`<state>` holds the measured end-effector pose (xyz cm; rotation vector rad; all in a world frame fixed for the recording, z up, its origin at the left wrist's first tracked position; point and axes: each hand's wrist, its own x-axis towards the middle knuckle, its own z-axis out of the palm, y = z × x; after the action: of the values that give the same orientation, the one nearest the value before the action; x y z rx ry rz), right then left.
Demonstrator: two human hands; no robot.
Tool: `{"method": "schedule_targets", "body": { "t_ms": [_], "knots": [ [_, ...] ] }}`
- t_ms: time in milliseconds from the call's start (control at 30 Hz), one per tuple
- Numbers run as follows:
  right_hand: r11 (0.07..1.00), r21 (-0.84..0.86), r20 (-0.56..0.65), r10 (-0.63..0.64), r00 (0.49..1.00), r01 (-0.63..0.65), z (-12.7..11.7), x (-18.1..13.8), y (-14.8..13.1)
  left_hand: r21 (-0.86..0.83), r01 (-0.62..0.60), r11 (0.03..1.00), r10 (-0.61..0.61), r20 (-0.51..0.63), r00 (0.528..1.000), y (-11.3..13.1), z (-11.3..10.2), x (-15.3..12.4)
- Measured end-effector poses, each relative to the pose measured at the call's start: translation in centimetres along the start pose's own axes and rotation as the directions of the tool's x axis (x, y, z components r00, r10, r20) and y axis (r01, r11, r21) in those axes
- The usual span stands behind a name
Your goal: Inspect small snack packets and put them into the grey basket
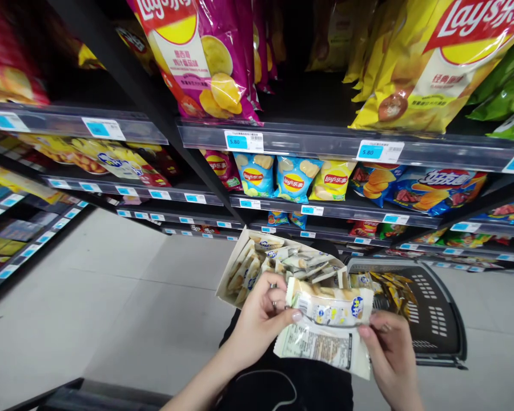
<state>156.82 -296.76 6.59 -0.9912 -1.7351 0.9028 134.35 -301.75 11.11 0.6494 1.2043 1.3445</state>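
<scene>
Two pale snack packets are between my hands, one overlapping the other: a snack packet (pixel 329 302) with a blue logo above, and a packet showing its printed back (pixel 321 345) below. My left hand (pixel 269 308) pinches their left side between thumb and fingers. On the right edge, my right hand (pixel 388 348) grips them with thumb and fingertips. Just behind my hands, an open cardboard box (pixel 228 279) full of similar packets rests by my lap. Part of the box is hidden behind the packets and my left hand.
Right of the box, a dark shopping basket (pixel 443 308) on the floor holds yellow-brown packets (pixel 394 291). Ahead, shelves carry purple chip bags (pixel 223 68), yellow chip bags (pixel 445 74) and small blue bags (pixel 293 177). Price tags line the shelf edge (pixel 308 140). Another shelf stands at left.
</scene>
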Motion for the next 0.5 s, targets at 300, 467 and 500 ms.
{"method": "schedule_targets", "body": {
  "t_ms": [300, 467, 500],
  "knots": [
    [0.871, 0.300, -0.070, 0.427, 0.901, -0.389, -0.1, -0.7, 0.6, 0.239, 0.070, 0.968, -0.070, -0.008, 0.997, 1.1, -0.2, 0.6],
    [0.826, 0.296, -0.019, 0.508, 0.861, -0.480, -0.9, -0.5, 0.1, 0.264, 0.114, 0.958, -0.120, 0.007, 0.993, 1.6, -0.2, 0.8],
    [0.833, 0.284, -0.037, 0.504, 0.863, -0.475, -0.9, -0.4, -0.2, 0.256, 0.126, 0.958, -0.136, 0.022, 0.990, 1.5, -0.2, 0.9]
  ]
}}
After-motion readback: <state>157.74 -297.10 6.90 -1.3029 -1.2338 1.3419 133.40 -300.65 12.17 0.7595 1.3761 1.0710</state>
